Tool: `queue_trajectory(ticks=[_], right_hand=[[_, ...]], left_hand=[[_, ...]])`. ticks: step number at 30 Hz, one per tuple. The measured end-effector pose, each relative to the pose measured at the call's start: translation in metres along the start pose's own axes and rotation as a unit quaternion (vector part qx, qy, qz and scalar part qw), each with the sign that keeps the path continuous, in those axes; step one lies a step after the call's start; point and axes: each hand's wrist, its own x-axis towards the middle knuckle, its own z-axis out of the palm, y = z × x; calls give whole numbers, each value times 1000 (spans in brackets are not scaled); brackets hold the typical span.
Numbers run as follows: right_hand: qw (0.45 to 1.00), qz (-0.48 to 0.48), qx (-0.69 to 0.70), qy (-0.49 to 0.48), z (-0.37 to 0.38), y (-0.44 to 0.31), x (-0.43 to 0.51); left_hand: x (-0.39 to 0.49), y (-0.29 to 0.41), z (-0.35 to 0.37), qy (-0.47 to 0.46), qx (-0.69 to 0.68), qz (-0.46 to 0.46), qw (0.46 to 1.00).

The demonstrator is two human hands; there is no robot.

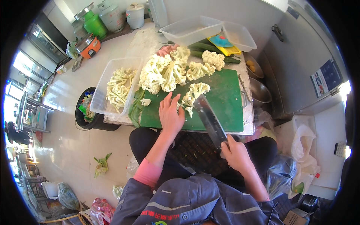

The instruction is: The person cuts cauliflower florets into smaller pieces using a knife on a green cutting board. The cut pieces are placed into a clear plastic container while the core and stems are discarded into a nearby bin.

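Observation:
My right hand [233, 152] grips the handle of a cleaver [210, 121], its blade slanting over the front of a green cutting board [225, 92]. The blade's tip is beside a cut cauliflower piece [196, 92]. My left hand [172, 114] rests on the board to the left of that piece, fingers pointing away from me; whether it holds a small bit under the fingers is hidden. Large cauliflower chunks [161, 73] lie along the board's back left edge, and another head piece [213, 59] at the back. Cut florets [119, 90] fill part of a clear plastic tub [97, 98] at left.
Cucumbers [204, 47], a yellow grater-like tool [232, 51] and empty clear tubs [194, 29] are behind the board. A black bucket of waste [105, 123] stands on the floor at left. Metal bowls [260, 90] lie right of the table, near a grey cabinet door [303, 56].

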Motion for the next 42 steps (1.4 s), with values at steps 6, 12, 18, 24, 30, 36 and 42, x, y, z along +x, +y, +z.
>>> queue_trajectory(ticks=[6, 12, 18, 24, 30, 36, 42], right_hand=[[997, 21, -13, 76, -4, 14, 0], [993, 12, -78, 92, 2, 14, 3], [988, -20, -111, 110, 3, 11, 12], [984, -24, -150, 95, 3, 10, 29], [981, -29, -176, 74, -4, 2, 35], [983, -12, -177, 39, -9, -5, 51], [986, -13, -166, 29, -6, 2, 80]], left_hand=[[73, 5, 36, -82, -45, 180, 979], [67, 9, 39, -188, -85, 105, 973], [51, 6, 38, -165, -125, 56, 977], [51, 3, 42, -150, -145, 76, 975], [61, 9, 35, -215, -149, 44, 964], [63, 13, 31, -245, -138, -8, 960], [58, 4, 42, -216, -152, 61, 963]])
